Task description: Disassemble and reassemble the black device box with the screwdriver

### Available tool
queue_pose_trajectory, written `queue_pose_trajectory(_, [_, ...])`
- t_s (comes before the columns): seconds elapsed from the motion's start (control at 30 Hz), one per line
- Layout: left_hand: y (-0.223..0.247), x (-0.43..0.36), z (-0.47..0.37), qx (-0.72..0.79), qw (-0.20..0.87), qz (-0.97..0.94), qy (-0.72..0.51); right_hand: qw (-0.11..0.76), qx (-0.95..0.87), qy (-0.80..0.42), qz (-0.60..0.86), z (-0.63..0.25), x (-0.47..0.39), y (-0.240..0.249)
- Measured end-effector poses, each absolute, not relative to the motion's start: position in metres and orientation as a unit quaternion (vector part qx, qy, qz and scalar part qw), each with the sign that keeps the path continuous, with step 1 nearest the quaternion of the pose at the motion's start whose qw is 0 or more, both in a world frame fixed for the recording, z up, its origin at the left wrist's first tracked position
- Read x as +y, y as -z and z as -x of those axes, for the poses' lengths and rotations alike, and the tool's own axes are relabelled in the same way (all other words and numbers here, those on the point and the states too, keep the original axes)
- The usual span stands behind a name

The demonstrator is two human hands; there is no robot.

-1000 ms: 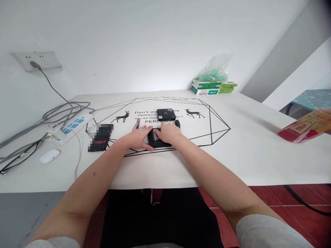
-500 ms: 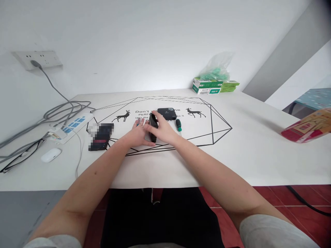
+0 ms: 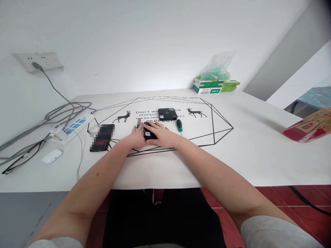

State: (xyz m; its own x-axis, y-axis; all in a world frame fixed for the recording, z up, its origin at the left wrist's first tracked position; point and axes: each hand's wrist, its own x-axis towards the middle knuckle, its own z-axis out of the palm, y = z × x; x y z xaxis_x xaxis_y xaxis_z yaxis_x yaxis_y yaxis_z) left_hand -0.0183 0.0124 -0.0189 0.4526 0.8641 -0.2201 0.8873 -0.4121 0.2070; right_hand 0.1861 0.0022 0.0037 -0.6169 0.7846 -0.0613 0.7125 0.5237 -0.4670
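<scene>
A flat black square device (image 3: 148,133) with a small white label lies on the printed white mat. My right hand (image 3: 160,135) reaches over its top and right side, fingers across it and thumb at the near edge, gripping it. Along its left side, my left hand (image 3: 136,137) holds the edge, its fingertips partly hidden. Just beyond sits a second flat black device (image 3: 167,114) with stickers. A green-and-black screwdriver (image 3: 179,125) rests to the right of my right hand. Another small screwdriver (image 3: 139,123) with a reddish, see-through handle lies by my left fingertips.
On the left are a phone (image 3: 102,137), partly blurred, a white earbud case (image 3: 52,156), a power strip (image 3: 74,128) with grey cables, and glasses (image 3: 22,160). Green-and-white boxes (image 3: 208,85) stand by the wall under a plastic bag. A red package (image 3: 307,127) sits far right.
The black device has tipped from standing on its edge to lying flat, its labelled face up. My right hand has come down over it, and my left hand stays at its left side.
</scene>
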Motion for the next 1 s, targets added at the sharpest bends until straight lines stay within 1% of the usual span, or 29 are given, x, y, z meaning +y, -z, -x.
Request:
queue_pose_trajectory(0.3, [0.019, 0.016, 0.027, 0.525, 0.152, -0.836, 0.046, 0.083, -0.884, -0.205, 0.413, -0.197, 0.015, 0.004])
queue_pose_trajectory(0.53, [0.012, 0.019, 0.034, 0.5, 0.153, -0.852, 0.022, 0.13, -0.879, -0.18, 0.422, -0.205, 0.037, 0.015])
queue_pose_trajectory(0.73, [0.006, 0.02, 0.037, 0.503, 0.153, -0.851, 0.012, 0.144, -0.872, -0.191, 0.427, -0.212, 0.042, 0.015])
queue_pose_trajectory(1.0, [0.013, 0.026, 0.038, 0.514, 0.098, -0.852, 0.007, 0.163, -0.88, -0.168, 0.413, -0.204, 0.04, 0.02])
